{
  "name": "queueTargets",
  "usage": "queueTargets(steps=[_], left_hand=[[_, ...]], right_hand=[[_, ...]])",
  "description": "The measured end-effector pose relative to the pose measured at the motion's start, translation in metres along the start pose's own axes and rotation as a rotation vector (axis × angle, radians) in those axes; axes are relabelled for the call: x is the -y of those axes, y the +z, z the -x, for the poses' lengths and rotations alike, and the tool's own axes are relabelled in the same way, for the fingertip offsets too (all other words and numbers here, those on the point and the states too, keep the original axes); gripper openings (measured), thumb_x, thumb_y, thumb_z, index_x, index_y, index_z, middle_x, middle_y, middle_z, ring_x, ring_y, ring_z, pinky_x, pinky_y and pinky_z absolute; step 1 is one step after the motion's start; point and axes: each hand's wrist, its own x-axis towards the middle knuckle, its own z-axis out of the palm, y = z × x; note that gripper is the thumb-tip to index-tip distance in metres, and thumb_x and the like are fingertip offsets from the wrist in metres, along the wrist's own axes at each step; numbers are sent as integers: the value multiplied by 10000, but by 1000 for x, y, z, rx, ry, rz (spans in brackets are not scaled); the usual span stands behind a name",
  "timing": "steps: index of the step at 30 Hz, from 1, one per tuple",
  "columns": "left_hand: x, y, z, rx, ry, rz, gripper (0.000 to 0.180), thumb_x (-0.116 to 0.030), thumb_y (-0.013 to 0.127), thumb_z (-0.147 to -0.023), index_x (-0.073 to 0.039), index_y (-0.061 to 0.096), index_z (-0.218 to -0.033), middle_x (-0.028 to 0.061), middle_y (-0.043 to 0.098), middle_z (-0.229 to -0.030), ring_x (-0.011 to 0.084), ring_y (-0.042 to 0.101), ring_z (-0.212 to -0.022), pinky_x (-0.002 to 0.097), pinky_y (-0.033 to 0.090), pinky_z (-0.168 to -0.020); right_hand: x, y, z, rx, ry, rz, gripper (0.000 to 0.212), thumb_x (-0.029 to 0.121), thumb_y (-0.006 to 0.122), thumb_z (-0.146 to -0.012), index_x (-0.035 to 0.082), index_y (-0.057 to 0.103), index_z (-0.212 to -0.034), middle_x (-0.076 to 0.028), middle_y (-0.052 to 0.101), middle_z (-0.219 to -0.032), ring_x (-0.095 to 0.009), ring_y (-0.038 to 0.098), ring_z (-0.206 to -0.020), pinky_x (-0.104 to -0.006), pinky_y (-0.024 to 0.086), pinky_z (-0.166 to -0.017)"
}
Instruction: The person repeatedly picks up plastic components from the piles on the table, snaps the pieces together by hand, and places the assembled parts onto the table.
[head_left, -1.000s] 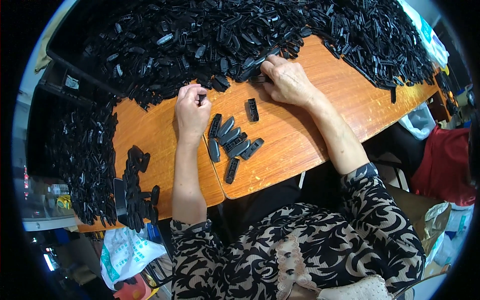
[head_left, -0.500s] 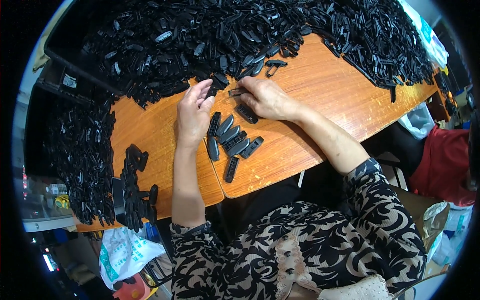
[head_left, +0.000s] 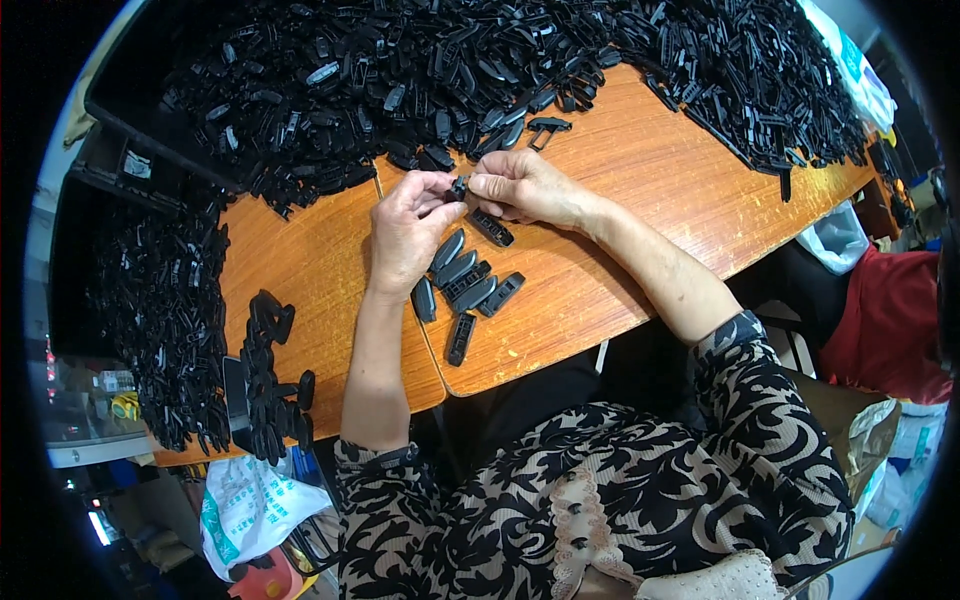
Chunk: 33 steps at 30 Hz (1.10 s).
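Observation:
My left hand (head_left: pixel 408 225) and my right hand (head_left: pixel 530 192) meet above the wooden table. Between their fingertips is a small black plastic part (head_left: pixel 459 188), pinched from both sides; the fingers hide much of its shape. Just below my right hand lies a black hollow plastic shell (head_left: pixel 491 228). Nearer to me sits a loose cluster of similar pieces, some showing a smooth grey-black cover (head_left: pixel 452 250), others turned with the ribbed inside up, like the shell (head_left: pixel 461 339) closest to the table edge.
A large heap of black plastic parts (head_left: pixel 340 95) covers the far side, and a heap of thin frames (head_left: pixel 750 95) the far right. More parts (head_left: pixel 165 320) pile up at left, beside a stacked row (head_left: pixel 268 380). One black frame (head_left: pixel 548 128) lies alone on the wooden table (head_left: pixel 640 170).
My left hand has moved right and closed its fingers on the part at my right fingertips. A black shell formerly beside my left hand no longer shows.

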Motion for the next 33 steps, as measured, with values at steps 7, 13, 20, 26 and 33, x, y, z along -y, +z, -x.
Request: queueTargets(steps=[7, 13, 20, 26, 33], left_hand=[[0, 4, 0, 10, -4, 27, 320, 74, 754, -774, 20, 656, -1075, 80, 690, -984, 124, 688, -891, 240, 576, -792], [4, 2, 1, 27, 21, -57, 292, 74, 751, -779, 23, 684, -1059, 73, 704, -973, 122, 696, -879, 240, 573, -779], [-2, 4, 1, 40, -58, 76, 222, 77, 739, -789, 21, 694, -1000, 65, 732, -925, 116, 702, -859, 228, 575, -778], [-4, 4, 1, 7, -5, -4, 218, 66, 762, -771, 14, 702, -974, 59, 728, -917, 114, 704, -847, 222, 581, -755], [-6, 7, 2, -18, 40, -187, 221, 49, 790, -737, -6, 719, -939, 51, 723, -891, 117, 711, -828, 227, 584, -733]], right_hand=[[2, -2, 2, 29, 28, -10, 252, 253, 574, -1010, 57, 662, -877, 36, 557, -673, -41, 440, -555, -201, 347, -477], [4, -5, 0, 32, 122, -73, 206, 236, 603, -988, 76, 689, -891, 41, 562, -649, -27, 420, -492, -191, 293, -411], [4, -7, 1, 15, 161, -18, 207, 263, 623, -983, 85, 705, -919, 58, 562, -645, -13, 413, -500, -164, 278, -424], [4, -7, 1, 11, 118, -56, 177, 226, 656, -951, 67, 714, -901, 33, 583, -638, -36, 460, -515, -191, 330, -437], [7, -3, 0, -23, 51, 56, 246, 243, 720, -907, 37, 701, -774, 14, 584, -617, -54, 456, -512, -221, 338, -453]])
